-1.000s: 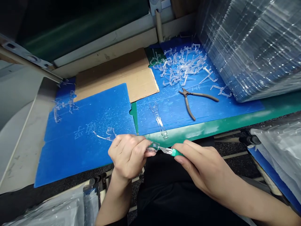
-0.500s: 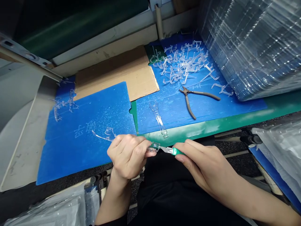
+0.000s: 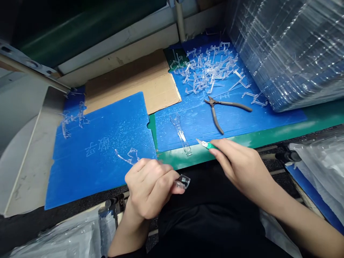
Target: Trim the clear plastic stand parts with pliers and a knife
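- Blue plastic board (image 3: 88, 179) across the bench, centre of frame
- Left hand (image 3: 150, 188): grasping clear plastic part (image 3: 183, 181), lower centre
- Right hand (image 3: 242, 168): gripping green-handled craft knife (image 3: 205, 144), just right of centre
- Pliers (image 3: 219, 107): lying on board, upper right

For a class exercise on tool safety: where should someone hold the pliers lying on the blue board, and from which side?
Grip the pliers by their two sleeved handles, coming from the near right: they splay that way, while the jaws point up-left towards the clear plastic pieces.

Blue board (image 3: 88, 182) (white-flecked), green scalpel handle (image 3: 211, 145)
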`<action>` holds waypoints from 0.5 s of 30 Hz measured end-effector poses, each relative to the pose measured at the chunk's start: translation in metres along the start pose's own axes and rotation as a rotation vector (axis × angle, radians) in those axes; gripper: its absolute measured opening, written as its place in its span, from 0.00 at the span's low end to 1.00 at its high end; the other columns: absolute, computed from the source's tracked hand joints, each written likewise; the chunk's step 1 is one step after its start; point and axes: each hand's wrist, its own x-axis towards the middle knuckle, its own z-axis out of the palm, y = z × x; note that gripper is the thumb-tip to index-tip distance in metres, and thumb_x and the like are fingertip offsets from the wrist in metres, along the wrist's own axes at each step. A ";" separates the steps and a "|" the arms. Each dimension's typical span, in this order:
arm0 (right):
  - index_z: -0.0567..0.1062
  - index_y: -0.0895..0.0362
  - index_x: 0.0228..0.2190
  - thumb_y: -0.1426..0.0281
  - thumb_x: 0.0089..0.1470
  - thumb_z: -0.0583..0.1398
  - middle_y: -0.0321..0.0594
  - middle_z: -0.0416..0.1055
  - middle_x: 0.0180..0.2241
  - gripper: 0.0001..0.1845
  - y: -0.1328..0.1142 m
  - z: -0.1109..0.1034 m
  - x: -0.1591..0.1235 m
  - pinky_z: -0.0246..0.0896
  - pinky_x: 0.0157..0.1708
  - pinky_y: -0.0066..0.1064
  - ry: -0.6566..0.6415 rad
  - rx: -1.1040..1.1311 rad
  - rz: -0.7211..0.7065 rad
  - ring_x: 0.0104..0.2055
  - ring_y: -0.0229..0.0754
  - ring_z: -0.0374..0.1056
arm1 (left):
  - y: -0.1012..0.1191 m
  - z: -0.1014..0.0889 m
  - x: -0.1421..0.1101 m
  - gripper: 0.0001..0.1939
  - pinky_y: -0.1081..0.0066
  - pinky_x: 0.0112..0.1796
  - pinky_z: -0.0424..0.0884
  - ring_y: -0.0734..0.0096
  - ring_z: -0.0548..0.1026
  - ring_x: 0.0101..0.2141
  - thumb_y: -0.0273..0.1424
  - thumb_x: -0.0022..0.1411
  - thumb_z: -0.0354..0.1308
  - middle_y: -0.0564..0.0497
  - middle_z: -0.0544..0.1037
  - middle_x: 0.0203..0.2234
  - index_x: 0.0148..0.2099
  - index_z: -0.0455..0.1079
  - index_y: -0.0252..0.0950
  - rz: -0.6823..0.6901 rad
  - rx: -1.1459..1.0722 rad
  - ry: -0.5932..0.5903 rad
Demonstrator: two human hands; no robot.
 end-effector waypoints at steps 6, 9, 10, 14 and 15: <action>0.76 0.54 0.45 0.65 0.73 0.61 0.36 0.77 0.37 0.06 -0.011 0.001 0.015 0.64 0.35 0.31 -0.144 0.679 0.240 0.34 0.39 0.72 | 0.008 0.010 0.004 0.15 0.67 0.34 0.65 0.71 0.71 0.30 0.37 0.82 0.52 0.50 0.76 0.29 0.41 0.71 0.36 -0.246 -0.301 -0.013; 0.74 0.54 0.42 0.64 0.69 0.65 0.32 0.72 0.33 0.08 -0.030 0.003 0.023 0.55 0.23 0.27 -0.226 1.162 0.363 0.23 0.31 0.60 | 0.011 0.014 0.003 0.15 0.67 0.34 0.67 0.71 0.72 0.31 0.37 0.82 0.52 0.50 0.74 0.30 0.43 0.72 0.36 -0.335 -0.392 0.036; 0.74 0.55 0.43 0.64 0.69 0.65 0.30 0.71 0.31 0.08 -0.034 0.004 0.025 0.52 0.21 0.26 -0.244 1.285 0.378 0.21 0.29 0.56 | 0.012 0.014 0.002 0.14 0.67 0.34 0.68 0.70 0.72 0.31 0.38 0.81 0.52 0.49 0.74 0.30 0.43 0.72 0.36 -0.345 -0.404 0.051; 0.71 0.57 0.43 0.68 0.72 0.60 0.29 0.69 0.29 0.04 -0.045 0.007 0.031 0.47 0.18 0.23 -0.291 1.545 0.389 0.19 0.27 0.52 | 0.014 0.015 -0.002 0.13 0.66 0.36 0.69 0.69 0.72 0.31 0.37 0.81 0.52 0.49 0.75 0.30 0.44 0.72 0.36 -0.348 -0.448 0.074; 0.71 0.57 0.42 0.69 0.72 0.59 0.30 0.69 0.29 0.04 -0.046 0.007 0.031 0.47 0.18 0.23 -0.292 1.566 0.389 0.19 0.27 0.52 | 0.014 0.015 -0.003 0.13 0.66 0.36 0.69 0.69 0.72 0.32 0.36 0.81 0.52 0.49 0.75 0.30 0.44 0.72 0.36 -0.345 -0.457 0.072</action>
